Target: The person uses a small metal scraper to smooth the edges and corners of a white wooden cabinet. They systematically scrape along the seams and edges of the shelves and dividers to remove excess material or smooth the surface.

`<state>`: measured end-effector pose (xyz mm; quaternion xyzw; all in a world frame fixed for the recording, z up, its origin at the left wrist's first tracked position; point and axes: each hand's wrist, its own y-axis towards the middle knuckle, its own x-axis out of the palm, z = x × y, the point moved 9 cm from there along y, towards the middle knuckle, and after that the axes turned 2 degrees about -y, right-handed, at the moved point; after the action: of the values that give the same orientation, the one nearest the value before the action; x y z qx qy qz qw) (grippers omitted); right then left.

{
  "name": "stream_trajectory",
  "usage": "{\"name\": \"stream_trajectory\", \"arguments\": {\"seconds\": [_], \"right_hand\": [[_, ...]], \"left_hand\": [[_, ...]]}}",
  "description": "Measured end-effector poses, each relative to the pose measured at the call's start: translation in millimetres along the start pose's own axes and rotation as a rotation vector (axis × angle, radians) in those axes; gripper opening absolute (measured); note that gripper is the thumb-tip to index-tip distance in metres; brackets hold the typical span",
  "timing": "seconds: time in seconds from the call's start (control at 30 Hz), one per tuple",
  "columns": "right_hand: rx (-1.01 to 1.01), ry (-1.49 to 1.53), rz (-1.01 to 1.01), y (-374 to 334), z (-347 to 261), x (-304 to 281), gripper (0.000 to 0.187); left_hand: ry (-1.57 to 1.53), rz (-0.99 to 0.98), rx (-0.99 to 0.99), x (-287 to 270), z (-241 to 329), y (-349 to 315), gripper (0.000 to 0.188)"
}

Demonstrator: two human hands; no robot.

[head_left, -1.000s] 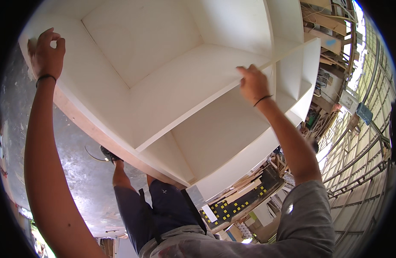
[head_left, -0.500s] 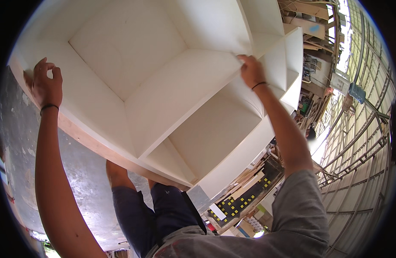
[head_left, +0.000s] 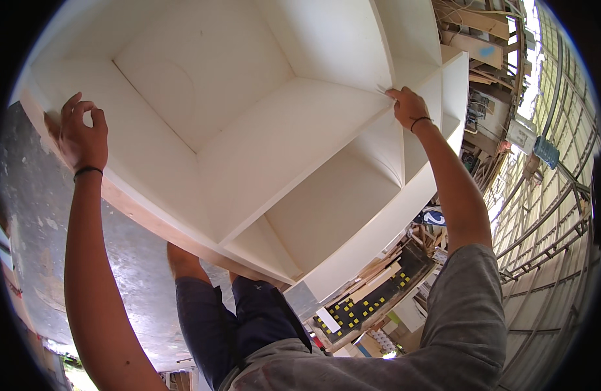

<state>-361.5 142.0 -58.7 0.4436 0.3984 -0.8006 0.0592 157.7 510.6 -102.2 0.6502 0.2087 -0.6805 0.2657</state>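
Note:
A large white cabinet point(head_left: 268, 150) with several open compartments lies in front of me. My left hand point(head_left: 84, 137) is above its near left edge, beside a bare wooden strip point(head_left: 144, 218). Thumb and forefinger meet in a ring while the other fingers stay loosely bent; anything between the tips is too small to make out. At the corner where a long divider point(head_left: 307, 173) meets a cross panel, my right hand point(head_left: 411, 107) has its fingers pinched together. A small pale sliver shows at those fingertips, its kind unclear. Both wrists wear dark bands.
Grey, worn floor point(head_left: 46, 215) lies left of the cabinet. Wood offcuts point(head_left: 476, 45) are stacked beyond its far right side. A dark board with yellow squares point(head_left: 359, 306) is at the lower right, and a metal-framed corrugated wall point(head_left: 548, 215) rises at right.
My right hand has moved a little to the right along the divider toward the corner. The left hand keeps its ring shape. The whole view has shifted slightly.

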Motion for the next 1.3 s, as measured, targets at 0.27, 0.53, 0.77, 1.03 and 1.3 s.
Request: {"name": "stream_trajectory", "arguments": {"seconds": [0.27,0.53,0.77,1.03,1.3], "right_hand": [[-0.143,0.193,0.160,-79,-151,1,0.034],[-0.223,0.693,0.092,-229,-400,6,0.032],[0.057,0.469,0.190,-157,-243,25,0.037],[-0.087,0.142,0.292,-159,-283,22,0.034],[0.148,0.905,-0.007,-241,-416,38,0.034]], "left_hand": [[-0.039,0.055,0.037,-5,4,-3,0.008],[-0.066,0.213,0.071,0,0,-1,0.007],[-0.241,0.218,0.011,-14,9,-5,0.008],[-0.265,0.187,-0.044,19,-22,0,0.015],[-0.117,0.105,0.014,9,-4,0,0.025]]}}
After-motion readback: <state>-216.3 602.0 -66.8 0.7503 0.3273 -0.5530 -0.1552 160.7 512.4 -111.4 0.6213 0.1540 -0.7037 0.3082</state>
